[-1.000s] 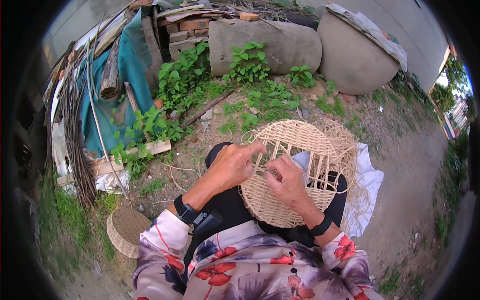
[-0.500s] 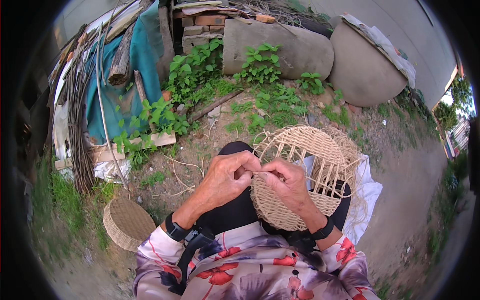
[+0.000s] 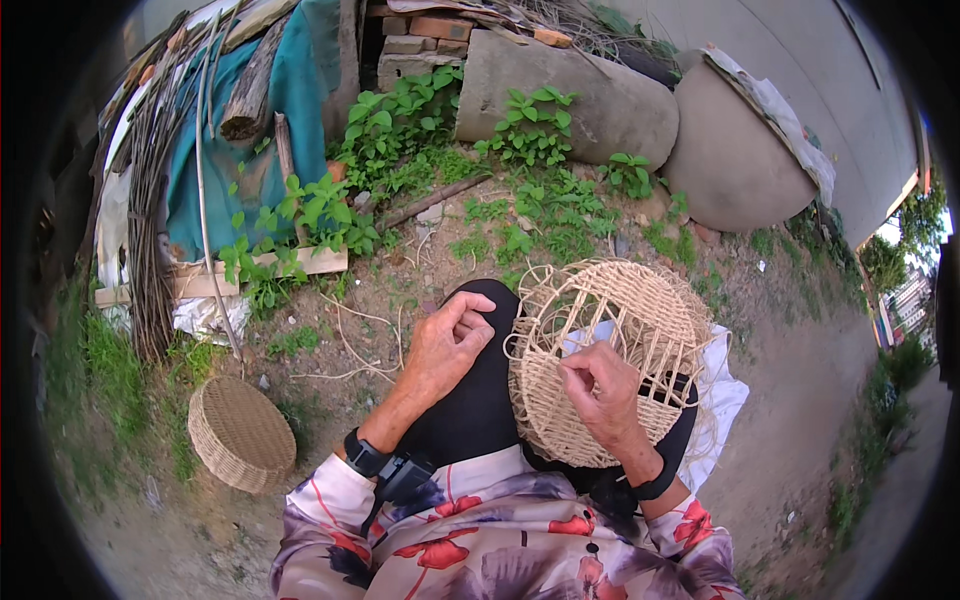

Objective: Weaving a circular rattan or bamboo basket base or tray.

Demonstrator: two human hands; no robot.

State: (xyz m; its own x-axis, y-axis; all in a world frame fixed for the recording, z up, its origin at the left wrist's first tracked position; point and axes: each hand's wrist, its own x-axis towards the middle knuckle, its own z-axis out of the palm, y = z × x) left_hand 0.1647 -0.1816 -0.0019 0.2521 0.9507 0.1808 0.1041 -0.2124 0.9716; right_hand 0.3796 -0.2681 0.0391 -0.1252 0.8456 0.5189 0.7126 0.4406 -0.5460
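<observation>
A round, partly woven straw basket piece [image 3: 560, 385] rests across my right thigh, with open lattice gaps in its middle and loose loops along its left edge. My right hand [image 3: 607, 398] is above its lower part, thumb and fingers pinched together; anything between them is too small to make out. My left hand [image 3: 452, 332] hangs over my left knee, left of the basket piece, its fingers curled in toward the thumb. Whether a thin strand is in it cannot be seen. The two hands are apart.
A finished-looking round woven basket [image 3: 242, 435] sits on the ground at left. Long loose strands [image 3: 345, 372] lie on the dirt beyond my left knee. White cloth [image 3: 718, 395] hangs by my right leg. Farther off are bundled sticks [image 3: 150, 240], green plants and a concrete cylinder [image 3: 570, 100].
My hands, which met fingertip to fingertip over the basket piece's left edge, have drawn apart: the left toward the left, the right lower and to the right.
</observation>
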